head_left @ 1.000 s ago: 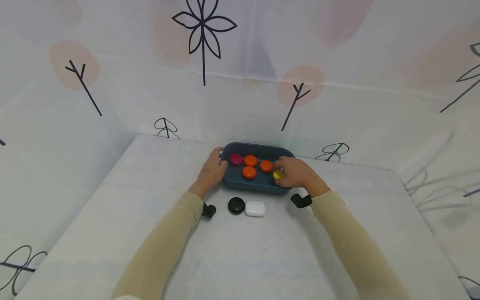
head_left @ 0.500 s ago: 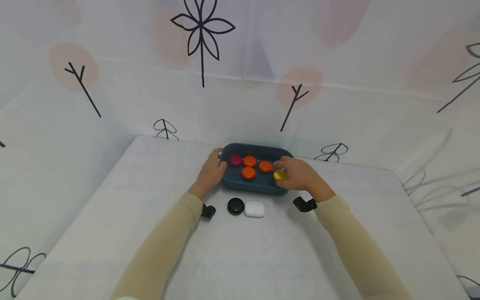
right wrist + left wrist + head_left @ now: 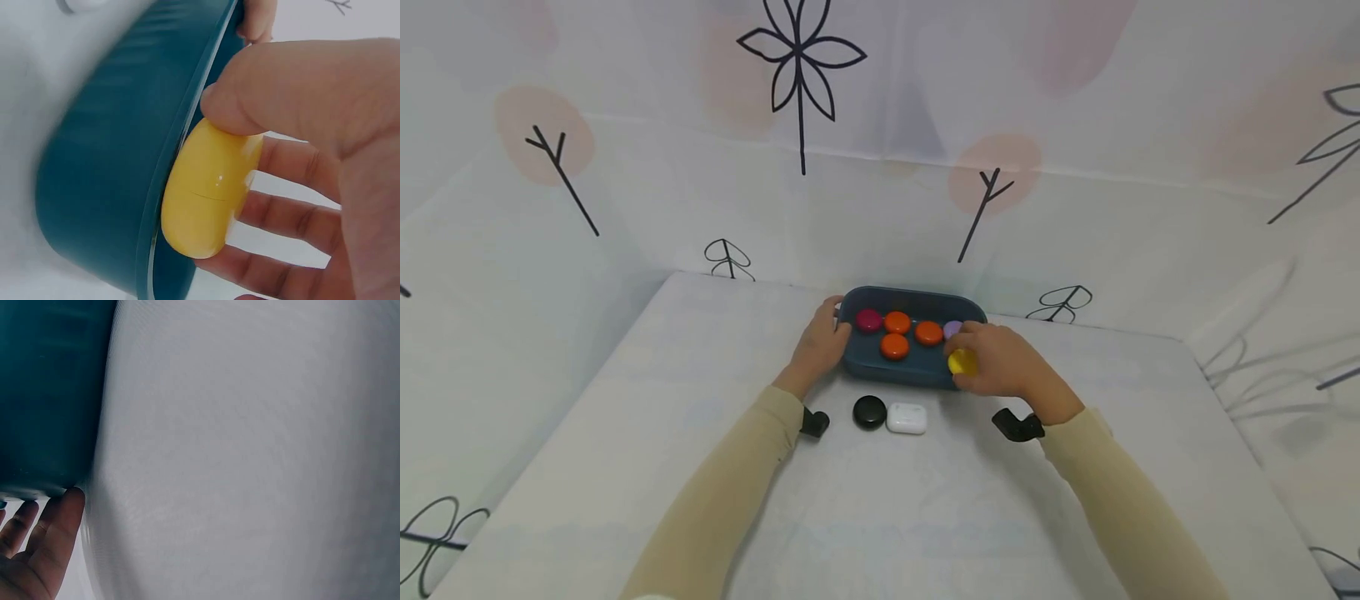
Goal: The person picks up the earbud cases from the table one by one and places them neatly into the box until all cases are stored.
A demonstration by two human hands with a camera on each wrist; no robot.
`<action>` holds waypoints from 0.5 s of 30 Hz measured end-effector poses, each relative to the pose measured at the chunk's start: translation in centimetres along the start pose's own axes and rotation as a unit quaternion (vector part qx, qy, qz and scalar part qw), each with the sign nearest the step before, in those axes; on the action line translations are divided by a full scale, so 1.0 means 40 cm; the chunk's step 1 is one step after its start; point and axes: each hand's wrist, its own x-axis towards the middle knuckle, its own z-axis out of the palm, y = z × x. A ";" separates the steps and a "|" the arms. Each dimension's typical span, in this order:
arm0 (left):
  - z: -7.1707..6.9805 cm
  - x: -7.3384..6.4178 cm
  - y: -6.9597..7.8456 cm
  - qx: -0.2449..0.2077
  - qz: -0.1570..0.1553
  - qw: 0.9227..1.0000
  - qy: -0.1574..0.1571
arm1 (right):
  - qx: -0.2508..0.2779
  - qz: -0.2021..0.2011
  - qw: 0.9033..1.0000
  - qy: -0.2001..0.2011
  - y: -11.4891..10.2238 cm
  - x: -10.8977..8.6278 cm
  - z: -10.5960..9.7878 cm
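My right hand (image 3: 1000,358) pinches a glossy yellow rounded disc (image 3: 209,194) with a thin seam, thumb on one side and fingers on the other. The disc is right at the rim of the dark blue bin (image 3: 112,156), at its near right corner. My left hand (image 3: 820,342) touches the bin's left end, fingers (image 3: 59,537) straight with their tips against the wall. Inside the bin lie a crimson disc (image 3: 869,321), several orange discs (image 3: 894,347) and a lilac disc (image 3: 953,330), which the right hand partly covers.
On the white table (image 3: 880,517), in front of the bin, a black disc (image 3: 869,412) lies beside a white rounded case (image 3: 907,418). A white patterned cloth (image 3: 880,208) hangs close behind the bin.
My right hand has drawn the yellow disc toward me and slightly right, up to the bin's near rim, uncovering the lilac disc. The left hand stays at the bin's left end.
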 end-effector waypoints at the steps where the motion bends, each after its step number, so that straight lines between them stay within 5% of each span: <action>1: 0.000 0.000 0.000 0.000 0.000 1.000 0.001 | -0.001 -0.004 1.000 0.000 -0.003 -0.004 -0.001; 15: -0.001 -0.001 -0.003 0.005 0.006 1.000 -0.001 | -0.010 -0.022 1.000 -0.005 -0.055 -0.050 0.005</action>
